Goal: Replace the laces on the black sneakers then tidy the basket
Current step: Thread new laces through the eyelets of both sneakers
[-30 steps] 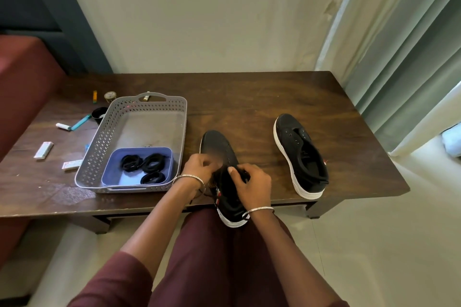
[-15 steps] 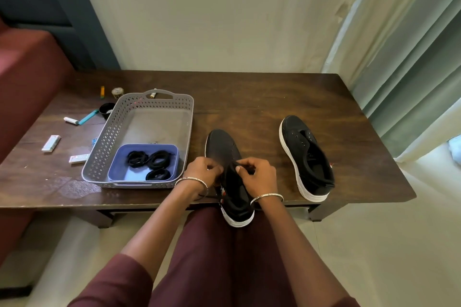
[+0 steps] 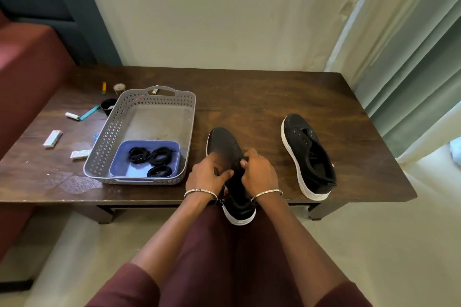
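The near sneaker (image 3: 224, 142) lies toe-away at the front edge of the counter (image 3: 262, 97), its heel overhanging toward the lap. Both hands work at its eyelet rows: the left hand (image 3: 205, 177) has its fingers curled into the upper from the left, and the right hand (image 3: 260, 174) pinches the opposite flap. Whether a lace runs between them cannot be told, as everything there is black and covered.

The second sneaker (image 3: 306, 154) sits well apart to the right, its opening slack and no lace visible in its eyelets. To the left, the basket (image 3: 109, 137) holds a blue tray (image 3: 119, 164) with three coiled laces (image 3: 159, 156) in it. A teal pen (image 3: 89, 112), white packets (image 3: 52, 139) and other small items lie on the counter beyond the basket.

By my reading, the job is early: at most one shoe is in progress, the other is unlaced, and the basket is not yet tidied.
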### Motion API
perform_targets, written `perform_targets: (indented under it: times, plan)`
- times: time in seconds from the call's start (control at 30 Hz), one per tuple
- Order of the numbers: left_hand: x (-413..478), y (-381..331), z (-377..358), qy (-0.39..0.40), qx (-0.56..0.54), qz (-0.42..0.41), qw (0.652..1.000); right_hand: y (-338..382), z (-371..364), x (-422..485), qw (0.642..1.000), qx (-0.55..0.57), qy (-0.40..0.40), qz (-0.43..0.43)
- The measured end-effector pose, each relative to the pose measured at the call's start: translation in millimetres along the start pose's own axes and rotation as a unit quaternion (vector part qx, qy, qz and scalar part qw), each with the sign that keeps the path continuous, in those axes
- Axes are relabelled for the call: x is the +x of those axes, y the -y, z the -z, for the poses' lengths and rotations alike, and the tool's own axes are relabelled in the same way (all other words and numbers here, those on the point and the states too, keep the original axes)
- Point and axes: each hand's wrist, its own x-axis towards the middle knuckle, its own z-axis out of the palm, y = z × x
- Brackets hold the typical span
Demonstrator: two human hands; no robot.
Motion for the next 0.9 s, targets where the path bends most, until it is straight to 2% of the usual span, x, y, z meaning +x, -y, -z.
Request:
perform_targets:
  times: [0.23, 0.33, 0.43, 0.53, 0.63, 0.77, 0.9]
  plan:
    - [-4, 0, -3, -0.024, -0.008, 0.046, 0.999, -7, -2, -7, 0.996, 0.069, -0.007, -0.061]
    - [2, 3, -1, 0.016, -0.092, 0.081, 0.992, -9, -3, -4, 0.991, 0.105, -0.002, -0.085]
    - [9, -2, 11, 0.078, -0.200, 0.141, 0.966, -13, 2, -1, 0.986, 0.150, 0.010, -0.069]
    - [14, -15, 36, 0.118, -0.170, 0.180, 0.962, -20, 11, -2, 0.984, 0.160, 0.023, -0.070]
    - [23, -22, 52, 0.142, -0.113, 0.186, 0.966, -23, 25, -3, 0.987, 0.146, 0.043, -0.061]
    - [28, -23, 59, 0.210, -0.026, 0.182, 0.960, -23, 37, 2, 0.987, 0.126, 0.091, -0.039]
    - [23, -27, 54, 0.248, -0.075, 0.180, 0.949, -14, 35, 7, 0.988, 0.071, 0.136, -0.020]
